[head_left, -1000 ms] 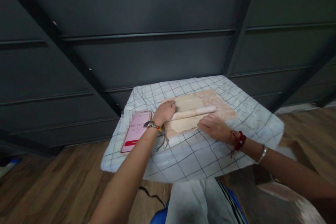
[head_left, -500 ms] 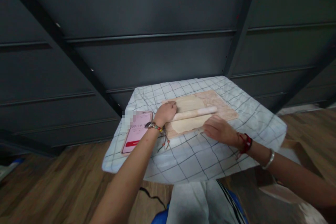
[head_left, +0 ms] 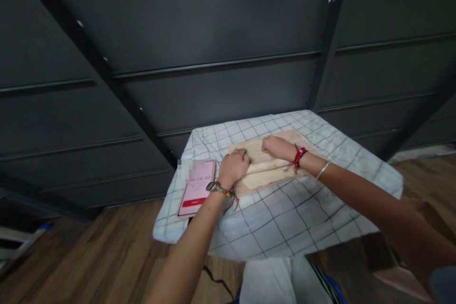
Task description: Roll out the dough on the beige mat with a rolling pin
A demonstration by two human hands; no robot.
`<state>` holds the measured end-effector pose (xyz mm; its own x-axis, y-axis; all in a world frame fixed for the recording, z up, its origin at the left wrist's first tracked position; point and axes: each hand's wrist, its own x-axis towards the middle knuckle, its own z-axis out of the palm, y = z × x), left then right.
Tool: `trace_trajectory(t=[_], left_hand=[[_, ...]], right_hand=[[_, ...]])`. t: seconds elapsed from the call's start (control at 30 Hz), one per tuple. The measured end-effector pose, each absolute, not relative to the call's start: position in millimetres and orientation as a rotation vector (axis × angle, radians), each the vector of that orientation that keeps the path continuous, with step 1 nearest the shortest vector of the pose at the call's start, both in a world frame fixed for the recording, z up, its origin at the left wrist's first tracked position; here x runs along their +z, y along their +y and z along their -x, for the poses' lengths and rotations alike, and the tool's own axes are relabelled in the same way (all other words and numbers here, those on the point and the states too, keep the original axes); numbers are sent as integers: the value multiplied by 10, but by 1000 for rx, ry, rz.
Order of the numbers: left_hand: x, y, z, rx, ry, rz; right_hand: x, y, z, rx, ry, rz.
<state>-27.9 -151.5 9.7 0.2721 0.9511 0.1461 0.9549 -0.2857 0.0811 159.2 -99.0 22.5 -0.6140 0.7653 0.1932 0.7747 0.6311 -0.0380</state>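
Note:
A thin, pale sheet of dough (head_left: 261,178) lies on a light brown board (head_left: 297,137). Across it rests a pale rolling pin (head_left: 265,166), partly covered by my hands. My left hand (head_left: 234,167) is closed over the pin's left end, with its thumb side towards the dough. On the far side of the pin, my right hand (head_left: 278,147) is down at the dough with its fingers curled together; what lies between the fingertips is hidden. Its wrist hangs above the pin's right end.
A phone (head_left: 195,194) showing a running timer lies left of the board, close to my left wrist. A white checked cloth (head_left: 270,221) covers the small table. Dark metal panels (head_left: 221,90) stand right behind it, and the floor (head_left: 117,247) is wooden.
My right hand has moved from the dough's near edge across the pin to the far part of the dough. My left hand stays at the pin's left end. The view has shifted slightly.

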Motion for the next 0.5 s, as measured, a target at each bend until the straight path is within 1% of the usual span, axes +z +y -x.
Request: trace_trajectory(t=[0.17,0.33,0.5], left_hand=[[92,-1411,299,-291,-1858,2533],[85,-1288,316,-295,-1839,2568],[68,-1232,336,-322,-1823,2578]], right_hand=[[255,-1000,-1721,-38,-2769,1206],[326,-1009,-1872,-28,-2582,1073],[281,-967,-1830,51,-2635,1071]])
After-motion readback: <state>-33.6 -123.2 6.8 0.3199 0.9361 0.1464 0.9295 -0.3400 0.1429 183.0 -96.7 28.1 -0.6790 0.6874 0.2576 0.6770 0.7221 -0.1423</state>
